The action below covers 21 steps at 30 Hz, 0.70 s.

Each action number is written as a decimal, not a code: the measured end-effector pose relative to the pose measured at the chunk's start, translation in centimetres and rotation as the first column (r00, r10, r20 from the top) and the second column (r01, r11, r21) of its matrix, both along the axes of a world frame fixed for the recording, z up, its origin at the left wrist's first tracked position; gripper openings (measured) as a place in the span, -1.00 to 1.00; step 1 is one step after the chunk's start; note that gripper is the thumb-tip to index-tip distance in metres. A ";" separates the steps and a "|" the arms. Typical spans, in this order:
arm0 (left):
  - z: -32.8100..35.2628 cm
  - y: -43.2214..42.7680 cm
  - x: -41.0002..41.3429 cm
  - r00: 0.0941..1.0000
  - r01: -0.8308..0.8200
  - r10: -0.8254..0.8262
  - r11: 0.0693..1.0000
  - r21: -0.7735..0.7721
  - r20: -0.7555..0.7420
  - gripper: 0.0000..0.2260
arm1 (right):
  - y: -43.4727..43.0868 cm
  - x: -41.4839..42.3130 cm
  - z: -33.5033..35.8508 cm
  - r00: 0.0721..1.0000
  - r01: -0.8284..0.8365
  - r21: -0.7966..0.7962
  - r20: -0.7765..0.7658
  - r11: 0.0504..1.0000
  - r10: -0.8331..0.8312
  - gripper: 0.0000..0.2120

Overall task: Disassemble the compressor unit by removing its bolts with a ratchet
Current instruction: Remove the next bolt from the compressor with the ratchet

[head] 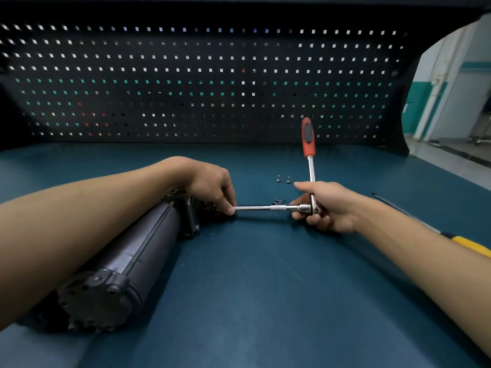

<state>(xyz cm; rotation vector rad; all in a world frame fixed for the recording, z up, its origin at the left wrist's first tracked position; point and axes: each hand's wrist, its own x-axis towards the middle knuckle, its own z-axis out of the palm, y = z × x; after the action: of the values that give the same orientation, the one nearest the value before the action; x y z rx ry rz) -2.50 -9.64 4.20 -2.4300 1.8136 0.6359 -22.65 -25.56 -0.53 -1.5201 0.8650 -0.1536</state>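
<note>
Left hand (210, 184): pinches bar (265, 207) at compressor (148, 243).
Right hand (326, 208): grips head of ratchet (308, 139).
Beyond bar: two bolts (283, 179).
Worktop (265, 288) right edge: yellow-handled tool (473, 245).

A dark teal bench top (265, 288) fills the lower part of the view. Behind it stands 1 dark pegboard (202, 83), upright along the back edge, its rows of small square holes letting light through. Near the right edge of the bench lies 1 yellow-handled tool (470, 245), its thin metal shaft pointing away toward the back. Past the pegboard's right end shows a white wall with a teal band (425, 102) and a grey floor (457, 155).
</note>
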 end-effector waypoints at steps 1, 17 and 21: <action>0.0 0.0 0.0 1.000 0.002 -0.002 1.000 0.000 0.000 -0.88 | 0.0 0.0 0.1 1.000 -0.002 0.013 -0.007 1.000 0.002 -0.62; 0.0 0.0 0.0 1.000 -0.015 0.015 1.000 -0.019 -0.005 -0.90 | -0.7 0.1 0.0 0.998 -0.006 0.114 0.060 0.993 -0.001 -0.66; -0.2 -0.1 0.1 1.000 -0.015 0.015 1.000 -0.009 0.017 -0.95 | -0.4 -0.2 -0.8 0.994 -0.012 -0.088 0.110 0.996 0.022 -0.73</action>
<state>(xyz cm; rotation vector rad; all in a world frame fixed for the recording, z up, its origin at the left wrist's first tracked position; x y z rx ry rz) -2.37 -9.78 4.04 -2.4497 1.7972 0.6073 -22.83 -25.94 -1.30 -1.5846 0.7643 -0.2641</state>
